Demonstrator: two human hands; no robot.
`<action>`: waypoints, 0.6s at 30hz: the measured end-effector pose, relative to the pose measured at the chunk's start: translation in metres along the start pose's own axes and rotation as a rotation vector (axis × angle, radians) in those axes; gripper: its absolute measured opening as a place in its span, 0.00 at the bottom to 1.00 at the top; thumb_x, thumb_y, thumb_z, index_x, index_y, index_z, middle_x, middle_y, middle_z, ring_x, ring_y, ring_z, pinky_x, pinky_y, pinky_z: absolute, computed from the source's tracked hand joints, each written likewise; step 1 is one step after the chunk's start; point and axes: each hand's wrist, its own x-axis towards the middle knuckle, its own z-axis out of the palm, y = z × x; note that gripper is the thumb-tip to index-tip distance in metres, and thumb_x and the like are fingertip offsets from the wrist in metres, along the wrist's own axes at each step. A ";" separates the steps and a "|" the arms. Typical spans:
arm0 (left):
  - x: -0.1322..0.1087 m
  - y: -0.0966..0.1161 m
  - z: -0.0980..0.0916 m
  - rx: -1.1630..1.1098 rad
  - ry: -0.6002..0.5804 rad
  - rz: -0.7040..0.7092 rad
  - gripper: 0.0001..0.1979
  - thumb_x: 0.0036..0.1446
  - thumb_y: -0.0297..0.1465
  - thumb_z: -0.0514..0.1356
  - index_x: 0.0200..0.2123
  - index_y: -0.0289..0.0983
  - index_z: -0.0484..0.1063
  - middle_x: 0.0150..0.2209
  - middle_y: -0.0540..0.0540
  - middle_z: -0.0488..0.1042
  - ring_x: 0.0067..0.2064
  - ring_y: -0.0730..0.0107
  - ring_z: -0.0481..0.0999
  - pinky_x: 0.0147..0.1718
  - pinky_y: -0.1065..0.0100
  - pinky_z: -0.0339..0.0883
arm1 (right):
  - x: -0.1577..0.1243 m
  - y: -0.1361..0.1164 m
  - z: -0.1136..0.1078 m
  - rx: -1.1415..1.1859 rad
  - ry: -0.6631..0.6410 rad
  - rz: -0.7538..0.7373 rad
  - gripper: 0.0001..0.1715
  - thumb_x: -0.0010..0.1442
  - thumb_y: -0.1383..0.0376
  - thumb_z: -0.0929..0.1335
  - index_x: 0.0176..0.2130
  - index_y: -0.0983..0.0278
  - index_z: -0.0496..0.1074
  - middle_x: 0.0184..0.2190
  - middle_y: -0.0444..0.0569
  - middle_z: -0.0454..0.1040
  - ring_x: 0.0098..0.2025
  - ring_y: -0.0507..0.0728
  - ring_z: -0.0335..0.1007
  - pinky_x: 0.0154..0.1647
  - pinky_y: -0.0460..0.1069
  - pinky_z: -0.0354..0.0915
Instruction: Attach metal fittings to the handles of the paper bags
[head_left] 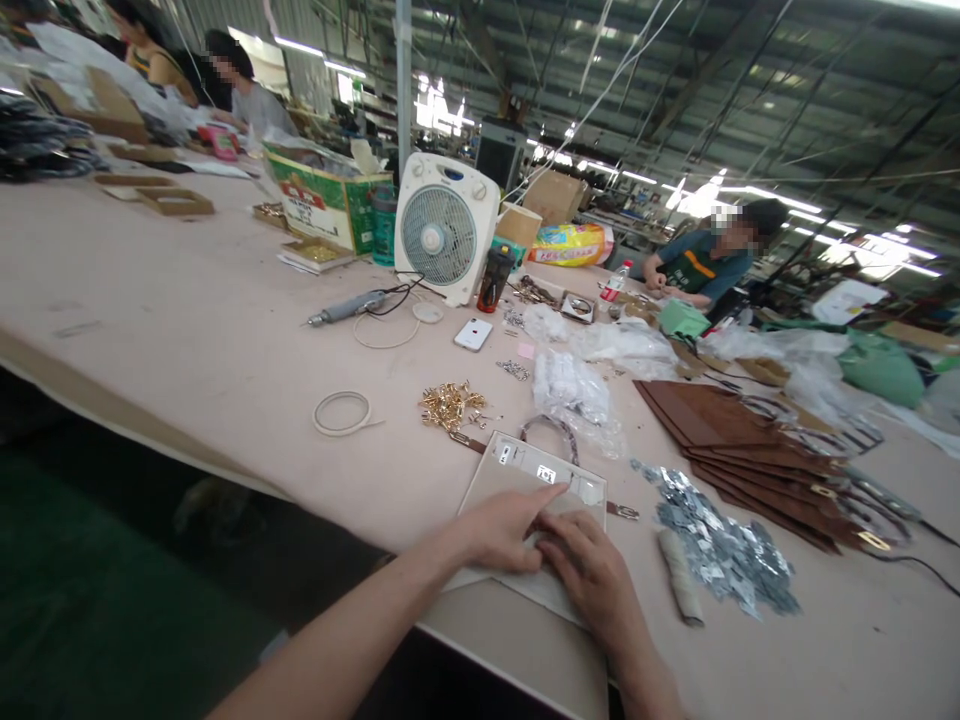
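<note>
A light beige bag panel (491, 487) lies flat at the table's front edge, with a patterned handle (553, 425) at its top. Brown straps with metal buckles (626, 512) stick out on either side. Small metal plates (546, 474) sit along the panel's upper band. My left hand (506, 530) rests on the panel, its index finger stretched toward the upper band and thumb apart. Against it, my right hand (589, 560) has its fingers curled together; whatever they may hold is hidden. Gold-coloured hardware pieces (450, 405) are heaped just beyond the panel.
Silvery flat pieces (720, 545) and a rolled cloth (679, 578) lie to the right, near stacked brown bag panels (735, 430). Farther back are a box fan (442, 230), a phone (473, 334), an electric screwdriver (345, 308) and a tape roll (342, 412). Co-workers sit beyond.
</note>
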 end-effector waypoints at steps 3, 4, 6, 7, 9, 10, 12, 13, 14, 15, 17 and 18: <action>0.000 -0.001 -0.001 -0.014 0.012 0.016 0.48 0.50 0.32 0.65 0.74 0.38 0.53 0.34 0.48 0.77 0.34 0.60 0.77 0.32 0.68 0.68 | 0.000 -0.002 0.000 0.024 -0.011 0.027 0.16 0.71 0.60 0.67 0.55 0.51 0.78 0.44 0.51 0.80 0.47 0.62 0.77 0.50 0.57 0.74; 0.000 -0.002 0.000 -0.031 0.018 0.022 0.47 0.50 0.32 0.65 0.73 0.38 0.55 0.35 0.47 0.78 0.34 0.61 0.77 0.32 0.68 0.68 | -0.001 -0.002 -0.001 0.032 -0.006 0.034 0.16 0.71 0.60 0.66 0.54 0.51 0.79 0.44 0.51 0.79 0.46 0.62 0.77 0.49 0.57 0.74; 0.000 -0.004 0.001 -0.097 0.036 0.027 0.42 0.52 0.33 0.66 0.70 0.38 0.60 0.42 0.44 0.81 0.35 0.64 0.78 0.33 0.69 0.69 | -0.001 -0.003 -0.002 0.046 0.018 0.048 0.13 0.71 0.59 0.66 0.50 0.52 0.80 0.41 0.51 0.78 0.44 0.61 0.77 0.47 0.55 0.74; 0.001 -0.006 0.001 -0.135 0.045 0.024 0.38 0.53 0.33 0.66 0.68 0.38 0.64 0.46 0.43 0.81 0.35 0.65 0.78 0.34 0.69 0.70 | -0.002 -0.003 -0.002 0.052 0.035 0.056 0.12 0.71 0.59 0.67 0.48 0.52 0.81 0.40 0.51 0.78 0.43 0.61 0.76 0.45 0.55 0.73; 0.000 -0.008 0.001 -0.191 0.047 0.007 0.27 0.56 0.35 0.66 0.59 0.37 0.73 0.49 0.42 0.81 0.37 0.66 0.79 0.35 0.70 0.70 | -0.003 -0.005 -0.004 0.065 0.066 0.075 0.11 0.70 0.58 0.67 0.44 0.53 0.81 0.38 0.51 0.77 0.42 0.61 0.75 0.43 0.54 0.73; 0.000 -0.009 0.001 -0.203 0.038 0.000 0.21 0.58 0.37 0.66 0.54 0.36 0.77 0.46 0.43 0.82 0.38 0.66 0.79 0.36 0.70 0.70 | -0.004 -0.007 -0.004 0.073 0.079 0.086 0.11 0.70 0.58 0.67 0.43 0.54 0.81 0.37 0.51 0.76 0.41 0.61 0.75 0.42 0.54 0.72; -0.002 -0.010 -0.001 -0.206 0.015 0.008 0.15 0.62 0.39 0.65 0.47 0.36 0.81 0.40 0.45 0.83 0.39 0.66 0.79 0.37 0.71 0.68 | -0.005 -0.010 -0.004 0.091 0.102 0.107 0.10 0.70 0.57 0.68 0.42 0.54 0.80 0.37 0.51 0.76 0.41 0.62 0.74 0.42 0.55 0.72; -0.003 -0.011 -0.002 -0.207 0.009 0.019 0.14 0.64 0.39 0.64 0.45 0.37 0.82 0.39 0.46 0.83 0.39 0.66 0.79 0.38 0.71 0.68 | -0.006 -0.012 -0.003 0.099 0.114 0.117 0.10 0.70 0.57 0.68 0.42 0.55 0.80 0.37 0.51 0.75 0.41 0.62 0.74 0.42 0.55 0.72; -0.005 -0.010 -0.004 -0.207 0.008 0.029 0.14 0.65 0.39 0.63 0.45 0.37 0.83 0.39 0.47 0.84 0.39 0.66 0.79 0.39 0.71 0.67 | -0.006 -0.013 -0.001 0.105 0.127 0.126 0.11 0.70 0.56 0.68 0.41 0.55 0.80 0.38 0.51 0.75 0.42 0.62 0.73 0.43 0.55 0.72; -0.006 -0.010 -0.005 -0.202 0.010 0.034 0.14 0.66 0.39 0.63 0.45 0.38 0.83 0.39 0.47 0.84 0.39 0.66 0.79 0.40 0.71 0.67 | -0.007 -0.014 0.000 0.110 0.140 0.133 0.11 0.70 0.56 0.68 0.41 0.55 0.80 0.39 0.52 0.75 0.44 0.62 0.73 0.45 0.55 0.72; -0.009 -0.008 -0.007 -0.181 0.016 0.026 0.13 0.67 0.38 0.62 0.45 0.39 0.84 0.40 0.48 0.85 0.40 0.66 0.79 0.40 0.71 0.66 | -0.007 -0.015 0.004 0.124 0.149 0.142 0.11 0.70 0.56 0.68 0.40 0.56 0.79 0.42 0.53 0.74 0.47 0.63 0.72 0.48 0.55 0.71; -0.010 -0.007 -0.008 -0.164 0.018 0.016 0.13 0.67 0.37 0.61 0.45 0.39 0.84 0.40 0.48 0.85 0.40 0.66 0.79 0.40 0.71 0.66 | -0.008 -0.015 0.006 0.137 0.142 0.144 0.11 0.70 0.56 0.68 0.40 0.56 0.78 0.42 0.53 0.74 0.47 0.63 0.72 0.49 0.55 0.71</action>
